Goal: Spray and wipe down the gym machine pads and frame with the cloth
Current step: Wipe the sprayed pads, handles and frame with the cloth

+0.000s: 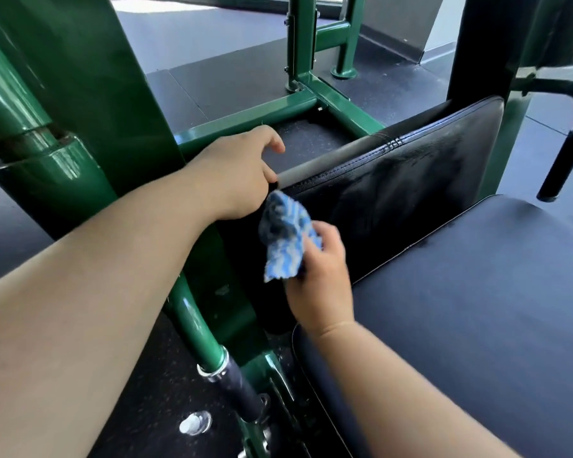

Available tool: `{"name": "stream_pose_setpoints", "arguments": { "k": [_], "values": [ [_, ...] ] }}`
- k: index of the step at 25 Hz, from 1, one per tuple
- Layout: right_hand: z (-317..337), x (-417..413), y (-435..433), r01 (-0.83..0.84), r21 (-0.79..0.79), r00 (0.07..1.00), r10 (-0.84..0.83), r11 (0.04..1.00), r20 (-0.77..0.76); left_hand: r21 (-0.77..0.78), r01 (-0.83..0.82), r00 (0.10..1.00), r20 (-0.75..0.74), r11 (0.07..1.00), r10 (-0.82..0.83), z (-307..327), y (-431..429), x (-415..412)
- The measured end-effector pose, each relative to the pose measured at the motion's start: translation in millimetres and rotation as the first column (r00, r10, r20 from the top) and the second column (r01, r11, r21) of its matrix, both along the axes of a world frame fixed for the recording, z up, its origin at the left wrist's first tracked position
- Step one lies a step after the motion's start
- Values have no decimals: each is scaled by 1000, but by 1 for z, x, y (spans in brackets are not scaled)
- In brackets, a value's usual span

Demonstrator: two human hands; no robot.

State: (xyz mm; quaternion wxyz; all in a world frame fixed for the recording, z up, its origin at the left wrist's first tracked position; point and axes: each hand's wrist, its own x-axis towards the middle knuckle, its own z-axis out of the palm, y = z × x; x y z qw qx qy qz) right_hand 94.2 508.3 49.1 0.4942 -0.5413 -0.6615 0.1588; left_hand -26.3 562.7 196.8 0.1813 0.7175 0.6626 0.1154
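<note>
The blue-and-white cloth (286, 239) bunches up above the right fingers (325, 236) pinching it. Just beyond them stands the glossy black back pad (411, 193), tilted.

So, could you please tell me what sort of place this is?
Most likely a gym: a green painted steel machine frame, a black padded vinyl backrest with a matching black seat pad, and dark speckled rubber floor tiles.
</note>
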Motion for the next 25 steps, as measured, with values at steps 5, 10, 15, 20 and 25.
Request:
{"name": "stream_pose_setpoints", "arguments": {
  "k": [5,10,15,20,25],
  "values": [
    [22,-7,28,280,-71,941,-289,957,-178,37,20,997,-80,999,-17,-3,2,0],
    [8,-12,-8,-43,17,998,44,999,-40,-37,-13,999,-53,999,11,7,11,2],
    [14,-18,1,-46,20,996,44,999,77,-6,-19,998,-55,1000,19,5,15,1],
    [-4,-12,-18,-185,-36,975,188,982,120,40,51,991,-127,998,-46,-1,9,2],
    [-22,-3,-16,-195,-19,928,191,981,319,91,120,990,-87,989,-112,-23,3,1]
  ]
}}
